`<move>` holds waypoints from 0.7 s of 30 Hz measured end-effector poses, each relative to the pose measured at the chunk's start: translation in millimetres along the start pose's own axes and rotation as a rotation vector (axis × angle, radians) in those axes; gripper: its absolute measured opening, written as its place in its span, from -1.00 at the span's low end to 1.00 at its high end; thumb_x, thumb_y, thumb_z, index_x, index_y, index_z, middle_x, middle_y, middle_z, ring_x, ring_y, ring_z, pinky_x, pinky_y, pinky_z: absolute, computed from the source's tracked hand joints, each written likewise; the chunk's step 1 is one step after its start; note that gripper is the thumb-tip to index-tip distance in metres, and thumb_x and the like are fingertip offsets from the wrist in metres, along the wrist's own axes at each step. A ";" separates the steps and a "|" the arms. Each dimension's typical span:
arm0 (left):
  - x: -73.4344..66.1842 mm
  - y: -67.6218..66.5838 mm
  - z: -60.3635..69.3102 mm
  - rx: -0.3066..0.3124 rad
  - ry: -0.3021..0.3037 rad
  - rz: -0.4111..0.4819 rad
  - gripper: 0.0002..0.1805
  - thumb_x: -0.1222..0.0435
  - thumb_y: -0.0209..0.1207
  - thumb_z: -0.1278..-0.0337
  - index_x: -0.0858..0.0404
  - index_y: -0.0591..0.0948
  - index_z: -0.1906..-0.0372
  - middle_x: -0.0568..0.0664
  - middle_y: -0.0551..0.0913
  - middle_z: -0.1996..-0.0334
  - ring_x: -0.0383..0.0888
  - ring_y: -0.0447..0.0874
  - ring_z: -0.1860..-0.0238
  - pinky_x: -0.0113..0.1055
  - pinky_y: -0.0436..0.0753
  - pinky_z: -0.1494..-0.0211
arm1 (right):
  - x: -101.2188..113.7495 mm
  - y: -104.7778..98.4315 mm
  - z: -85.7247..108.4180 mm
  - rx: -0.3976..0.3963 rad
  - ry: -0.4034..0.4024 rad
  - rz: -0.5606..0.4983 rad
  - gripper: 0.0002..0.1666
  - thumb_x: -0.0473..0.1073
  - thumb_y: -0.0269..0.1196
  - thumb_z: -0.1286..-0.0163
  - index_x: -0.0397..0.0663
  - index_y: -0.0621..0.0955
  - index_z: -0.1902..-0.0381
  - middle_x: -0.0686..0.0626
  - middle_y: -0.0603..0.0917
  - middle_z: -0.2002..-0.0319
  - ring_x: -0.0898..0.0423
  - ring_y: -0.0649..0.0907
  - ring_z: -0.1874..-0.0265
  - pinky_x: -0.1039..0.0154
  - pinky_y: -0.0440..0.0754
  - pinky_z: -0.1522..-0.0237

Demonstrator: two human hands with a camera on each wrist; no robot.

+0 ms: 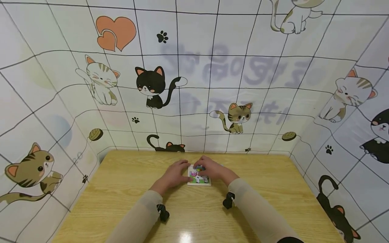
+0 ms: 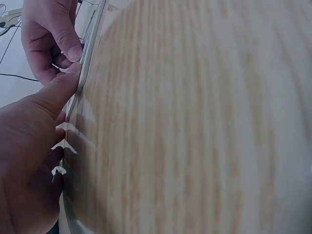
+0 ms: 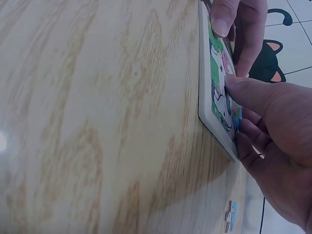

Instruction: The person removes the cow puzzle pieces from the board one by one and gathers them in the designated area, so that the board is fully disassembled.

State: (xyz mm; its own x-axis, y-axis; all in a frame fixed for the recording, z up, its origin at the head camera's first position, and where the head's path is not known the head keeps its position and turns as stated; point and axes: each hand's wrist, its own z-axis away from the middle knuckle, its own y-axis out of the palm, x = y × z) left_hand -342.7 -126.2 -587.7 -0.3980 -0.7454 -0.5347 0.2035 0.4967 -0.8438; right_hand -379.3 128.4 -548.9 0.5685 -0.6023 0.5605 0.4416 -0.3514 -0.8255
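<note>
A small jigsaw puzzle board (image 1: 199, 184) with a pale frame and a cow picture lies flat on the wooden table. My left hand (image 1: 174, 174) grips its left side, the thumb (image 3: 222, 24) on the near part and the fingers toward the far edge. Over the upper right of the picture bends my right hand (image 1: 212, 167). Its thumb (image 3: 239, 85) touches the picture and its fingers curl around a colourful puzzle piece (image 3: 237, 113), mostly covered. Whether that piece sits fully in the board is hidden.
A loose puzzle piece (image 3: 231, 216) lies on the table (image 1: 121, 189) to the right of the board. Walls covered with a cat-print cloth (image 1: 197, 77) stand behind the table and at both sides.
</note>
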 end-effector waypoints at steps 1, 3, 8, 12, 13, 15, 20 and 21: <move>0.2 0.1 -0.3 -0.003 0.002 0.000 -0.11 -0.13 0.47 -0.39 0.25 0.50 -0.62 0.20 0.36 -0.66 0.29 0.23 -0.68 0.38 0.26 -0.64 | 0.0 0.2 0.1 -0.005 0.000 0.000 -0.61 -0.24 0.42 -0.60 -0.04 0.72 -0.32 -0.16 0.55 -0.17 -0.06 0.56 -0.10 -0.10 0.61 -0.21; 1.7 1.1 -1.1 -0.005 0.006 0.001 -0.11 -0.13 0.46 -0.39 0.25 0.50 -0.62 0.19 0.36 -0.66 0.29 0.23 -0.68 0.38 0.26 -0.64 | -0.9 0.8 -0.3 -0.016 0.000 0.003 -0.62 -0.24 0.43 -0.59 -0.04 0.73 -0.30 -0.15 0.56 -0.16 -0.06 0.56 -0.10 -0.10 0.61 -0.21; 5.1 3.4 -1.9 -0.001 0.003 0.020 -0.10 -0.16 0.46 -0.37 0.21 0.50 -0.63 0.16 0.36 -0.67 0.27 0.22 -0.69 0.37 0.23 -0.66 | -1.8 1.9 -0.6 -0.022 0.008 -0.007 -0.62 -0.23 0.45 -0.57 -0.01 0.72 -0.29 -0.11 0.56 -0.13 -0.02 0.54 -0.07 -0.08 0.60 -0.21; 5.6 3.5 -2.1 -0.002 0.005 0.031 -0.10 -0.16 0.47 -0.36 0.20 0.50 -0.63 0.16 0.36 -0.67 0.28 0.21 -0.69 0.37 0.24 -0.66 | -2.9 1.9 -1.3 -0.024 0.012 -0.020 -0.63 -0.26 0.44 -0.57 -0.04 0.74 -0.28 -0.11 0.57 -0.11 -0.02 0.55 -0.04 -0.08 0.61 -0.17; 5.9 3.7 -2.0 -0.005 0.008 0.029 -0.10 -0.18 0.46 -0.37 0.20 0.50 -0.63 0.17 0.36 -0.67 0.28 0.22 -0.69 0.37 0.24 -0.65 | -3.2 1.7 -1.7 -0.025 0.018 -0.026 -0.63 -0.27 0.44 -0.57 -0.04 0.74 -0.28 -0.10 0.58 -0.11 -0.02 0.56 -0.04 -0.07 0.61 -0.17; 7.8 4.9 -2.7 -0.010 0.008 0.027 -0.09 -0.19 0.45 -0.37 0.19 0.50 -0.63 0.16 0.36 -0.67 0.28 0.22 -0.69 0.37 0.24 -0.65 | -3.8 1.0 -2.3 -0.025 0.026 -0.026 -0.62 -0.28 0.42 -0.58 -0.03 0.75 -0.30 -0.09 0.59 -0.12 -0.01 0.57 -0.04 -0.05 0.62 -0.16; 11.6 6.3 -3.8 -0.018 0.020 0.051 -0.10 -0.17 0.48 -0.34 0.19 0.52 -0.62 0.17 0.36 -0.67 0.30 0.22 -0.69 0.39 0.24 -0.65 | -4.5 -0.8 -3.4 -0.032 0.065 -0.039 -0.54 -0.27 0.42 -0.59 -0.09 0.70 -0.38 -0.07 0.62 -0.15 0.01 0.61 -0.04 -0.05 0.65 -0.16; 12.2 6.6 -3.9 -0.019 0.023 0.057 -0.10 -0.17 0.49 -0.34 0.19 0.52 -0.62 0.18 0.36 -0.67 0.30 0.22 -0.69 0.40 0.24 -0.64 | -4.5 -0.9 -3.5 -0.036 0.073 -0.047 -0.53 -0.27 0.43 -0.58 -0.11 0.68 -0.39 -0.06 0.63 -0.16 0.01 0.62 -0.04 -0.05 0.65 -0.16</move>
State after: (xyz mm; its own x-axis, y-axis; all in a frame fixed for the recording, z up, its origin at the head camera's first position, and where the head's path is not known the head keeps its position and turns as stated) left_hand -349.6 -130.3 -599.6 -0.4065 -0.7058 -0.5802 0.2093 0.5462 -0.8111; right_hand -384.6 128.9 -550.9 0.4949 -0.6348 0.5934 0.4405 -0.4054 -0.8010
